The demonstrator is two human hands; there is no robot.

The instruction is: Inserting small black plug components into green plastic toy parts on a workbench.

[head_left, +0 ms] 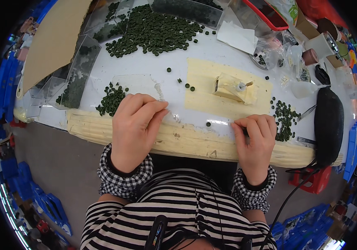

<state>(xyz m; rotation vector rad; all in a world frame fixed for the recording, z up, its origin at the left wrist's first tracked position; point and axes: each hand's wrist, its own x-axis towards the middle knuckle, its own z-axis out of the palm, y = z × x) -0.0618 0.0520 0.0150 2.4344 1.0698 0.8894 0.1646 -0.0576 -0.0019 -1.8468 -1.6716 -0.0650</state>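
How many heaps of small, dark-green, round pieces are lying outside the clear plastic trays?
3: a large heap far back on the white table, a small heap beside the left hand, and a loosely spread heap beside the right hand. Others may be hidden.

striped shirt [174, 198], puffy checked cuffs [122, 180] (black-edged)

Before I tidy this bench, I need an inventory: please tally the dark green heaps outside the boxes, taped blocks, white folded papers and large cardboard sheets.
Dark green heaps: 3
Taped block: 1
White folded paper: 1
Large cardboard sheet: 1
Total: 6
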